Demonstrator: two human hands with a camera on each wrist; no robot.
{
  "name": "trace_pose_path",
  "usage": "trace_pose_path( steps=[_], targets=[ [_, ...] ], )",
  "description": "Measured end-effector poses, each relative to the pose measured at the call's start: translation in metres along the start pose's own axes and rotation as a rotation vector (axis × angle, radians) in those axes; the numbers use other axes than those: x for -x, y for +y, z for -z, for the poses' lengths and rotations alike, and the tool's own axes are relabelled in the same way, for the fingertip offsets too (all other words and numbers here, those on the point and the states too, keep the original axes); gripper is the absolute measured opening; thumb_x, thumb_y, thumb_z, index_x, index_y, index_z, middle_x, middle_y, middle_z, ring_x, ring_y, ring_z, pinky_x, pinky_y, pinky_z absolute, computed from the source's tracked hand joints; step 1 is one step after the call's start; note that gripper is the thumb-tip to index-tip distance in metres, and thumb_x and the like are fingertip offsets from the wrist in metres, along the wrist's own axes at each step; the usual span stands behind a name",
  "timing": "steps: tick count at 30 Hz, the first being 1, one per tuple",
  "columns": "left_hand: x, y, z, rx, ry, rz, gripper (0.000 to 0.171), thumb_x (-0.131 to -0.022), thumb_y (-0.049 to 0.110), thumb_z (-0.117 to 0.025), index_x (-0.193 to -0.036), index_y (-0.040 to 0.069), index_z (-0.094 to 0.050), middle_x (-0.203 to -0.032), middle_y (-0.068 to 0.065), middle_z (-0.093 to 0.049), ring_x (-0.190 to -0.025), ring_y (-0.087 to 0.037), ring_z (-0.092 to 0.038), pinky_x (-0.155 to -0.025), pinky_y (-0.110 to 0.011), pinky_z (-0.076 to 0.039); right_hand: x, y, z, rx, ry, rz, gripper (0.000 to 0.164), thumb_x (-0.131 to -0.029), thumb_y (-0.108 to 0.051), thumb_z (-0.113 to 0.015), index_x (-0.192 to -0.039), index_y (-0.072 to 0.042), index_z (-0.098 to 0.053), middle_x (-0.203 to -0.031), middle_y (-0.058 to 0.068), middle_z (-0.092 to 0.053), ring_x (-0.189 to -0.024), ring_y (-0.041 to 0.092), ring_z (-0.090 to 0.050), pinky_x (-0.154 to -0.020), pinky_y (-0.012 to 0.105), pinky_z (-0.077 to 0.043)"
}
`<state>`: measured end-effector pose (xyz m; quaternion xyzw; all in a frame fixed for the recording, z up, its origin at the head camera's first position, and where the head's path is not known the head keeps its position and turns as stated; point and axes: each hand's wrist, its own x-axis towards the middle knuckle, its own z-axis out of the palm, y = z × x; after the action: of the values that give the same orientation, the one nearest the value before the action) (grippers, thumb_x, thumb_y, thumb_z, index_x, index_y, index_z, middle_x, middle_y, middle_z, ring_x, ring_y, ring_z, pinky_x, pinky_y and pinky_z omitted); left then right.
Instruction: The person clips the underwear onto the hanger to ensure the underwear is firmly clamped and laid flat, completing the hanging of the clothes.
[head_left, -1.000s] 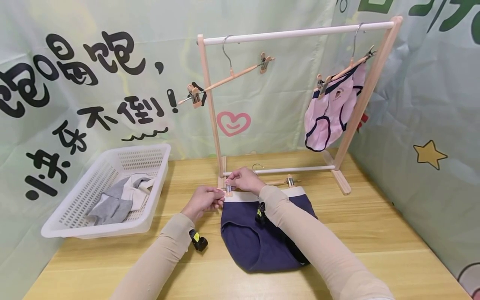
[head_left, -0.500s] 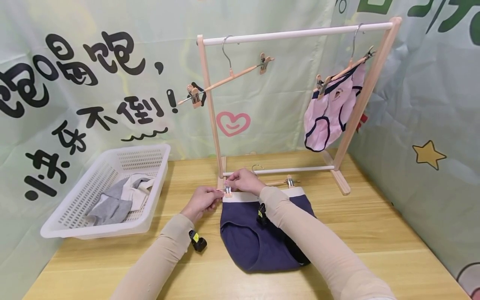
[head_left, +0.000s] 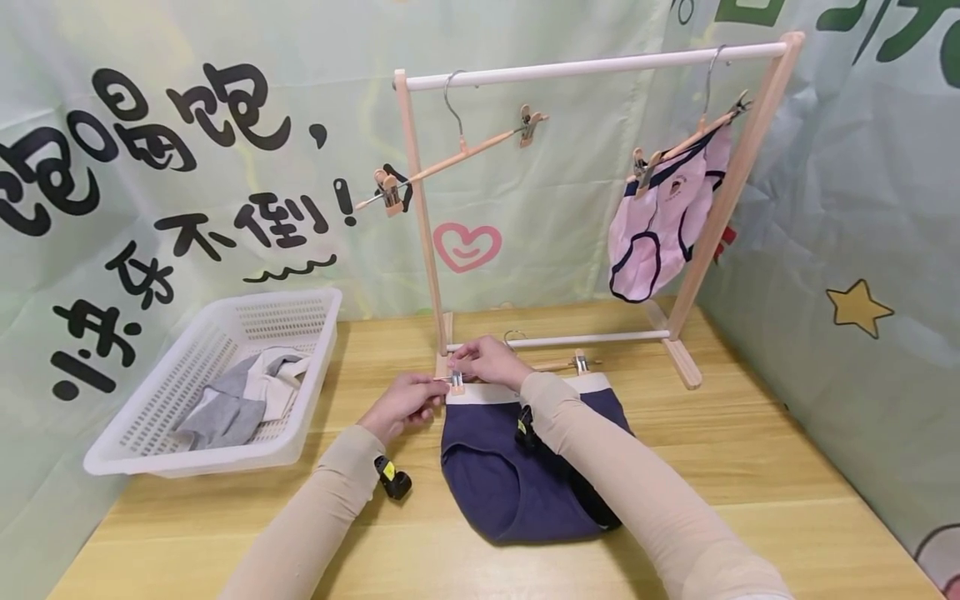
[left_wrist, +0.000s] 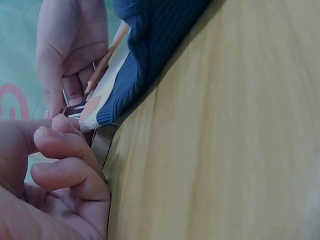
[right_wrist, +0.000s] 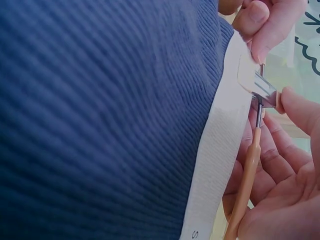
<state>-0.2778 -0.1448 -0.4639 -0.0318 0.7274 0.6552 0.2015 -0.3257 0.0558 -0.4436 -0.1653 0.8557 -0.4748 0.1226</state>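
Your navy ribbed cloth briefs with a white waistband [head_left: 487,483] lie on the light wood-grain counter [head_left: 735,475], waistband along a wooden clip hanger [right_wrist: 246,172]. Your right hand [head_left: 491,361]: fingers nearly closed, pinching the peach-and-silver clip [head_left: 457,383], its pad over the waistband. Your left hand [head_left: 407,402]: fingers curled, pinching the waistband's left corner; can't tell if they've got the rod tip too. Behind, a pale wooden rack with white rails [head_left: 428,250] carries pink navy-trimmed briefs [head_left: 663,229]. Left: white plastic basket [head_left: 202,461], grey-and-white cloth [head_left: 232,408] inside.
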Motion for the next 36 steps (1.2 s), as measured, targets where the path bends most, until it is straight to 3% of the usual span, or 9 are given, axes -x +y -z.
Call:
trace_pose_path(
  steps=[12, 20, 28, 32, 36],
  targets=[
    [0.000, 0.000, -0.001, -0.008, 0.016, -0.005, 0.012, -0.104, 0.013, -0.068, -0.095, 0.007, -0.061, -0.068, 0.003, -0.056, -0.049, -0.005, -0.043, -0.044, -0.019, -0.032, 0.005, 0.003, 0.021, -0.139, -0.010, 0.004, 0.036, -0.110, -0.021, -0.063, -0.132, 0.006, -0.068, -0.118, 0.022, -0.077, -0.105, 0.030, -0.079, -0.097, 0.037, -0.062],
    [0.007, -0.003, -0.004, -0.106, 0.052, -0.090, 0.014, -0.105, 0.013, -0.065, -0.094, 0.006, -0.059, -0.068, 0.001, -0.056, -0.051, -0.007, -0.044, -0.046, -0.019, -0.033, 0.022, 0.014, 0.057, -0.136, -0.018, -0.023, 0.039, -0.111, -0.027, -0.061, -0.135, 0.002, -0.067, -0.130, 0.027, -0.072, -0.119, 0.037, -0.075, -0.109, 0.047, -0.056],
    [0.010, 0.002, -0.008, -0.206, 0.137, -0.101, 0.020, -0.103, 0.012, -0.068, -0.088, 0.009, -0.056, -0.063, 0.000, -0.055, -0.051, -0.009, -0.045, -0.048, -0.022, -0.033, 0.044, 0.033, 0.093, -0.164, 0.012, -0.030, 0.037, -0.111, -0.019, -0.061, -0.134, 0.009, -0.065, -0.130, 0.033, -0.068, -0.121, 0.045, -0.072, -0.107, 0.050, -0.058],
    [0.015, 0.007, -0.009, -0.273, 0.184, -0.093, 0.016, -0.101, 0.014, -0.069, -0.090, 0.009, -0.059, -0.064, 0.002, -0.054, -0.055, -0.010, -0.047, -0.051, -0.023, -0.036, 0.054, 0.041, 0.106, -0.113, 0.036, -0.027, 0.039, -0.111, -0.021, -0.060, -0.136, 0.009, -0.064, -0.128, 0.031, -0.071, -0.120, 0.043, -0.073, -0.096, 0.044, -0.060],
    [0.021, 0.015, -0.011, -0.387, 0.243, -0.141, 0.013, -0.100, 0.016, -0.071, -0.092, 0.008, -0.063, -0.065, 0.004, -0.051, -0.056, -0.011, -0.046, -0.054, -0.025, -0.038, 0.063, 0.046, 0.118, -0.090, 0.046, -0.027, 0.043, -0.111, -0.024, -0.060, -0.139, 0.008, -0.063, -0.129, 0.029, -0.072, -0.121, 0.040, -0.073, -0.087, 0.040, -0.057]
  ],
)
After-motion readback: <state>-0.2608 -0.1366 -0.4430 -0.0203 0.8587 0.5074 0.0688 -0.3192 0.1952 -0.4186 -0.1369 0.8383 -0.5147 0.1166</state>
